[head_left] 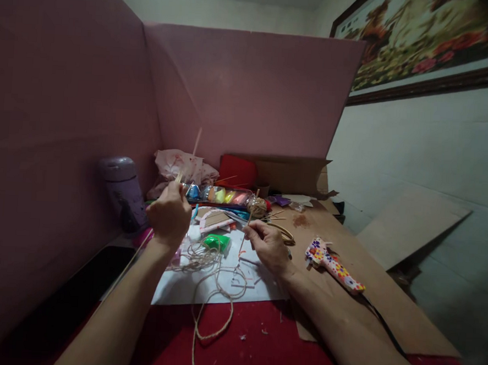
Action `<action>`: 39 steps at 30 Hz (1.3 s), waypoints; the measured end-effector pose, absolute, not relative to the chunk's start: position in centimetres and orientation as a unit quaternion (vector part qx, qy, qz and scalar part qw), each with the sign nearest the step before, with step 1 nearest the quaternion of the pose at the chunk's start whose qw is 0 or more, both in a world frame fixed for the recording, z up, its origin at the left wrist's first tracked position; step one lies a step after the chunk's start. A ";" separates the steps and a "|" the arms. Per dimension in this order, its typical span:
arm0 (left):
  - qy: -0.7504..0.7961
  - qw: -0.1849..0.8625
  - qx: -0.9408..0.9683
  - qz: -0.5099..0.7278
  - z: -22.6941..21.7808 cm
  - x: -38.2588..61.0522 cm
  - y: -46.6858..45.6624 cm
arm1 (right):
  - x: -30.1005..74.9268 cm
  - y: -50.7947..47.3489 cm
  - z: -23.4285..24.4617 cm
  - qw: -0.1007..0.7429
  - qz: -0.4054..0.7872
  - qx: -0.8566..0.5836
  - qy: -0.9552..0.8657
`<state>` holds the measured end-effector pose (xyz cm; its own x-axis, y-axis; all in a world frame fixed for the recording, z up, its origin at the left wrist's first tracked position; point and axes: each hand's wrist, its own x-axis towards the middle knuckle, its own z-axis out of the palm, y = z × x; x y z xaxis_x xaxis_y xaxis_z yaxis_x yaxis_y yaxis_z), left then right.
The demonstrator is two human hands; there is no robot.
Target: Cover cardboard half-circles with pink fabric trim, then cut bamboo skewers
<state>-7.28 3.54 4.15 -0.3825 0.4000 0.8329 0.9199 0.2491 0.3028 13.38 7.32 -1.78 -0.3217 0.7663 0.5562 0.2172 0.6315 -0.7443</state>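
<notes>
My left hand [170, 211] is raised and closed around a small pale bundle of thin strands [179, 177]; whether they are fibres or fine sticks I cannot tell. A long pale strand [129, 263] runs down beside that forearm. Between the thumb and fingers of my right hand [269, 244] is a thin brown wooden stick [248, 224], tilted over the white paper [179, 289]. Loose jute twine [212, 335] lies in loops below and between my hands. A green packet [216, 242] sits among the twine, and small cut pieces [244, 285] are scattered on the paper.
A hot glue gun [334, 265] with a floral pattern lies on cardboard [368, 317] at right. Behind stand a tray of coloured clay [226, 196] and a twine ball [257, 206]. A purple bottle [124, 194] is at left; pink panels [249, 89] enclose the back.
</notes>
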 end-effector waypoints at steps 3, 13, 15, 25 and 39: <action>-0.541 0.252 -0.498 -0.629 4.9 -5.3 3.1 | 13.4 7.4 -1.7 0.506 0.264 -0.335 -0.750; -0.371 -0.195 -0.570 -0.706 1.0 -1.5 4.5 | 13.3 7.9 -2.6 0.477 0.245 -0.303 -0.788; -0.394 -0.191 -0.574 -0.692 0.1 -1.6 4.8 | 13.2 8.0 -2.9 0.465 0.266 -0.293 -0.792; -0.460 -0.118 -0.658 -0.584 -1.8 -1.1 5.2 | 12.5 8.0 -3.7 0.418 0.294 -0.293 -0.808; -0.414 -0.232 -0.613 -0.631 -2.5 -1.2 5.6 | 12.3 8.0 -3.8 0.431 0.349 -0.286 -0.781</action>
